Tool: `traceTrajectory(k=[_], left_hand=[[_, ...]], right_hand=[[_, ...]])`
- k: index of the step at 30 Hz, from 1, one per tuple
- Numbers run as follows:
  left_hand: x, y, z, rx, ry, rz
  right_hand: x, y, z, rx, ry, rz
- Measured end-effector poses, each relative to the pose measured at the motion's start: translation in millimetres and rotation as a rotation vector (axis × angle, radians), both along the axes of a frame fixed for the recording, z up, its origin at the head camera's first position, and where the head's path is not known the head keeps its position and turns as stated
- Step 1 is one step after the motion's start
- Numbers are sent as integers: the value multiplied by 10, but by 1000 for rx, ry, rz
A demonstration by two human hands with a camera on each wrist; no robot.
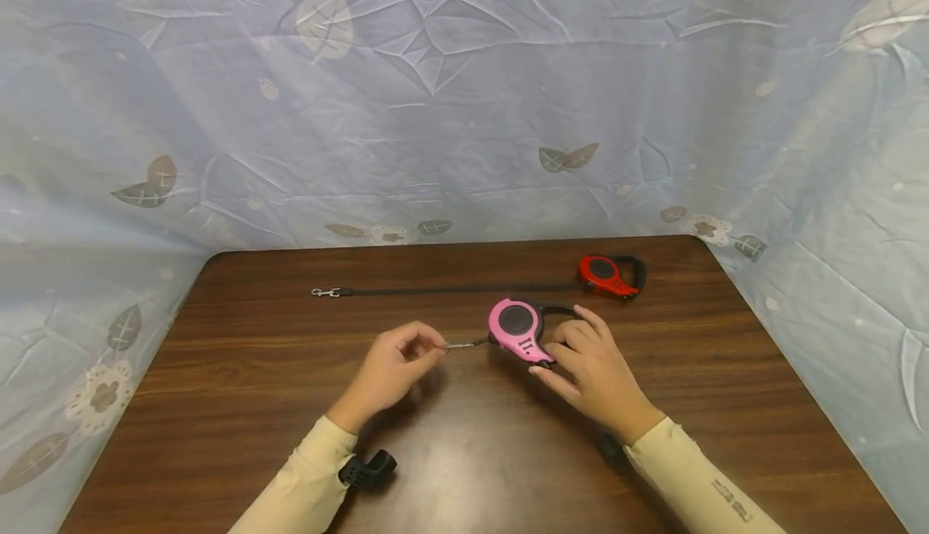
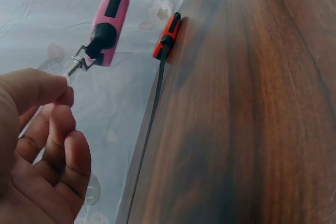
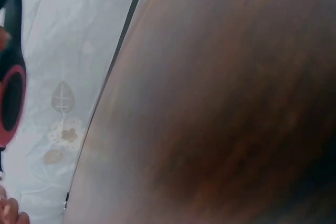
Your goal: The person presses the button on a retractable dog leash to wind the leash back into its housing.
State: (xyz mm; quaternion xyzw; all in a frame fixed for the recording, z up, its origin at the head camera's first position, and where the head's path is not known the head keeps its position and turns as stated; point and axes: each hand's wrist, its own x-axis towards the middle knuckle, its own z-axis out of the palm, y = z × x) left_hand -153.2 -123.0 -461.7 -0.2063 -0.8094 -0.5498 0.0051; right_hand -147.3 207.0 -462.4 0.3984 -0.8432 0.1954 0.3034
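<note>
My right hand (image 1: 598, 369) grips a pink and black retractable dog leash (image 1: 517, 331) by its handle, above the middle of the table. A metal clip (image 1: 460, 345) sticks out on a short bit of cord from the leash's left side. The left hand (image 1: 395, 365) pinches that clip between thumb and forefinger. In the left wrist view the pink leash (image 2: 112, 17) is seen edge-on, with the clip (image 2: 77, 65) close to its black nozzle. Only part of the pink leash (image 3: 11, 103) shows at the left edge of the right wrist view.
Behind, a red retractable leash (image 1: 608, 274) lies at the back right of the brown wooden table (image 1: 239, 405). Its black cord (image 1: 457, 289) runs left across the table to a metal clip (image 1: 326, 293). Patterned cloth (image 1: 464, 114) hangs around the table's back and sides.
</note>
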Motion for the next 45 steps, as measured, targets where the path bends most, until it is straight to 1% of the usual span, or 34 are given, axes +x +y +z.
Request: traceTrajectory(k=[5,9,14,20,25,29,34,36,42,45], left_hand=[[-8,31,-65,-44,-48,-3],[10,47,-112,-71,-74,-9],[36,64,-124,-96,-96,-11],[31,60,-136,-139,-116,-28],[8,44,-160,-160,-127,-39],[2,35,-184,-184,-163,-41],[18,26,-204,-224,-208,-31],[27,28,-205,-247,-210,-24],[53,59,-199,-344,-176,1],[62,79,-211,-368,-168,11]], right_hand=[[-1,55,-33,102,-107,-14],[8,67,-49,164,-170,-27],[22,56,-69,208,-191,-30],[48,34,-82,261,-221,-30],[79,13,-76,314,-288,-60],[110,-5,-74,366,-360,-77],[138,-15,-75,393,-392,-72],[146,-20,-75,403,-399,-74],[175,-63,-72,428,-421,-97],[191,-100,-68,432,-439,-110]])
